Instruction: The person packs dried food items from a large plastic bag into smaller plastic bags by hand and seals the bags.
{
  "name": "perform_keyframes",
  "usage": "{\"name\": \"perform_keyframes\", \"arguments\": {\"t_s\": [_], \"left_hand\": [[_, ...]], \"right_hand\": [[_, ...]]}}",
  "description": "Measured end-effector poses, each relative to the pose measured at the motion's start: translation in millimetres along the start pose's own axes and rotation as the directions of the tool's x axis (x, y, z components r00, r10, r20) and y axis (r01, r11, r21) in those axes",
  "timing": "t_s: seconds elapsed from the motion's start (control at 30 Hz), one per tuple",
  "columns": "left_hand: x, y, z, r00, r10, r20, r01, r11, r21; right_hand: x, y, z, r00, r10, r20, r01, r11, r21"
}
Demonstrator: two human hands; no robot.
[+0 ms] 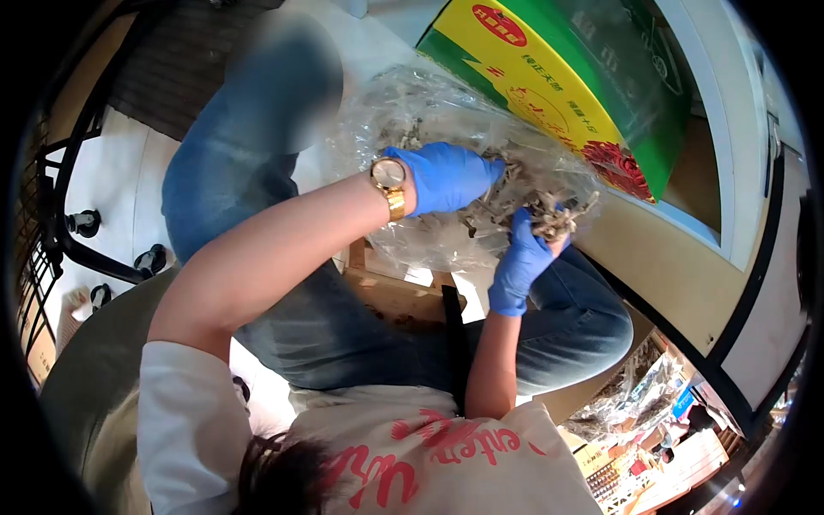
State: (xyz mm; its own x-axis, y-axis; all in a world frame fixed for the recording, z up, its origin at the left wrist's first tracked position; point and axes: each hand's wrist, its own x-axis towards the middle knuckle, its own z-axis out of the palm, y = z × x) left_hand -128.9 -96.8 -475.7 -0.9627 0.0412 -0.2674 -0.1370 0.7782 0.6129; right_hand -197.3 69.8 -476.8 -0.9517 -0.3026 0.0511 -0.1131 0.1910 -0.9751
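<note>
My right hand (525, 262), in a blue glove, is closed round a bunch of dried mushrooms (549, 216), thin, curled and grey-brown. To its left is my left hand (446, 178), gloved in blue too, with a gold watch (389, 175) at the wrist. Its fingers are drawn together at the edge of more dried brown pieces; what they pinch is mostly hidden. Beneath both hands spreads a large clear plastic bag (403, 240), crumpled, with more of the dried pieces inside.
A green and yellow printed carton (549, 94) stands beyond the bag. Between my knees is an open cardboard box (390, 292) with brown bits in it. More plastic-wrapped goods (627, 386) lie at lower right. A black metal rack (64, 232) stands at left.
</note>
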Motion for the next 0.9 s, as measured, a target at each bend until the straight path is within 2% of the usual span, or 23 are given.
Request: {"name": "perform_keyframes", "arguments": {"t_s": [0.03, 0.07, 0.13, 0.2, 0.3, 0.33, 0.4, 0.43, 0.47, 0.5, 0.57, 0.6, 0.63, 0.73, 0.77, 0.83, 0.87, 0.9], "left_hand": [[-1.0, -1.2, 0.1, 0.999, -0.002, -0.034, 0.001, 0.999, -0.050], [0.6, 0.4, 0.2, 0.999, 0.000, -0.038, -0.002, 0.998, -0.058], [-1.4, 0.2, -1.2, 0.999, 0.024, -0.024, -0.024, 1.000, 0.012], [-2.5, -0.3, -1.0, 0.999, 0.017, -0.028, -0.017, 1.000, 0.006], [-3.1, -1.4, 2.5, 0.997, 0.047, -0.056, -0.046, 0.999, 0.014], [-5.6, -2.7, 2.3, 0.998, 0.020, -0.058, -0.022, 0.999, -0.025], [9.6, 9.1, 0.0, 0.997, 0.029, -0.068, -0.034, 0.997, -0.075], [7.6, 9.1, -1.7, 0.998, 0.014, -0.058, -0.020, 0.996, -0.091], [-2.2, 5.1, -1.7, 0.999, -0.025, -0.035, 0.022, 0.995, -0.102], [-2.7, 4.1, -2.1, 0.997, -0.005, -0.083, -0.006, 0.992, -0.125], [-8.3, -2.7, 3.8, 0.998, -0.021, -0.054, 0.013, 0.990, -0.141], [-4.0, 0.5, -0.2, 0.999, -0.005, -0.039, -0.002, 0.986, -0.166], [-0.3, 3.3, -2.6, 1.000, -0.003, -0.001, 0.003, 0.997, -0.077], [-5.3, 7.9, -11.4, 0.999, -0.040, -0.027, 0.037, 0.991, -0.128], [-6.3, 4.6, -8.8, 1.000, -0.009, -0.008, 0.009, 1.000, -0.017], [-6.0, 0.3, -1.2, 0.998, -0.047, -0.037, 0.047, 0.999, -0.003], [-2.4, -0.8, 1.8, 0.995, -0.056, -0.081, 0.056, 0.998, 0.003], [-1.8, -1.6, 2.7, 0.997, -0.047, -0.056, 0.050, 0.998, 0.046]], "right_hand": [[-1.8, -1.1, -1.7, 0.998, 0.063, 0.027, -0.063, 0.998, -0.003], [-0.2, -1.2, -5.1, 0.998, 0.062, 0.029, -0.062, 0.998, -0.012], [3.1, 4.1, -8.2, 0.995, -0.085, 0.059, 0.097, 0.967, -0.238], [2.9, 11.7, -9.8, 0.997, -0.018, 0.069, 0.031, 0.980, -0.194], [-1.2, -13.1, 1.3, 0.978, 0.061, 0.200, -0.048, 0.996, -0.072], [0.0, -7.8, -3.4, 0.966, 0.032, 0.256, 0.013, 0.985, -0.171], [-8.5, 3.0, -3.4, 0.949, -0.046, 0.313, 0.086, 0.990, -0.116], [-8.7, 4.0, -1.7, 0.926, -0.106, 0.364, 0.180, 0.968, -0.176], [-10.4, 1.1, -2.0, 0.920, -0.058, 0.387, 0.117, 0.984, -0.131], [-10.8, 1.3, 0.5, 0.917, -0.034, 0.398, 0.098, 0.985, -0.140], [-12.8, 2.7, 4.6, 0.911, -0.007, 0.413, 0.073, 0.987, -0.145], [-13.1, 1.0, 5.1, 0.898, -0.049, 0.437, 0.141, 0.973, -0.181], [-13.2, -0.4, 5.8, 0.883, -0.090, 0.461, 0.209, 0.954, -0.214], [-11.1, 3.3, 2.8, 0.859, -0.126, 0.496, 0.293, 0.916, -0.274], [-8.1, 5.3, 1.6, 0.857, -0.104, 0.505, 0.278, 0.918, -0.283], [-8.4, 7.6, 4.9, 0.869, -0.034, 0.494, 0.199, 0.938, -0.284], [-6.0, 10.4, 3.4, 0.869, -0.037, 0.494, 0.200, 0.938, -0.282], [-3.5, 13.3, -0.2, 0.859, -0.063, 0.509, 0.264, 0.905, -0.334]]}}
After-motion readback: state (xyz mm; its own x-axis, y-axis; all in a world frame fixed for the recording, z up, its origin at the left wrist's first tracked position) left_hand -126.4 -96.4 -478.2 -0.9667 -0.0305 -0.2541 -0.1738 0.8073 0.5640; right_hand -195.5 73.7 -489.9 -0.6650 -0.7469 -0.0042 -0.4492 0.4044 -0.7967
